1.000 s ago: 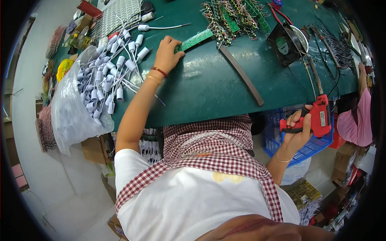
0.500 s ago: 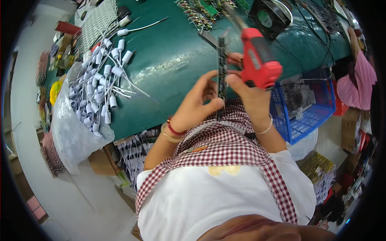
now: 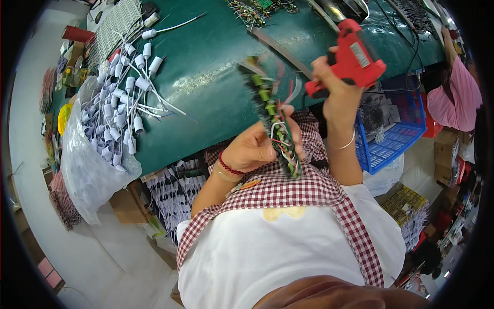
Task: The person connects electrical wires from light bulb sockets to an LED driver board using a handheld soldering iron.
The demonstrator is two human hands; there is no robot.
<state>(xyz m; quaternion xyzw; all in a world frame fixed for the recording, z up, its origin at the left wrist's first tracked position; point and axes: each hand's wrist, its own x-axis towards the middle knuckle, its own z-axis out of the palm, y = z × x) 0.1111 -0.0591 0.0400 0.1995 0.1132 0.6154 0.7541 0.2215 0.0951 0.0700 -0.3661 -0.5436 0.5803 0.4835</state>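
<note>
My left hand (image 3: 252, 148) is closed around a long strip of circuit boards (image 3: 271, 110) with green edges and red, white and black wires. The strip is tilted over my lap at the table's edge, its far end smeared by motion. To its right, my right hand (image 3: 338, 92) grips a red and black heat gun (image 3: 357, 57) by its handle. The gun's metal nozzle points away from me over the green table (image 3: 206, 98). Between the strip and the gun, the two hands are apart.
A flat metal bar (image 3: 280, 49) lies on the table beyond the strip. White cylindrical parts with leads (image 3: 131, 85) are heaped at the left, partly in a plastic bag (image 3: 85, 170). More wired boards (image 3: 252, 13) lie at the far edge. A blue basket (image 3: 383, 157) stands right.
My right hand has moved away from the strip to the right with the heat gun. The strip has turned in my left hand, from edge-on to showing its wired face.
</note>
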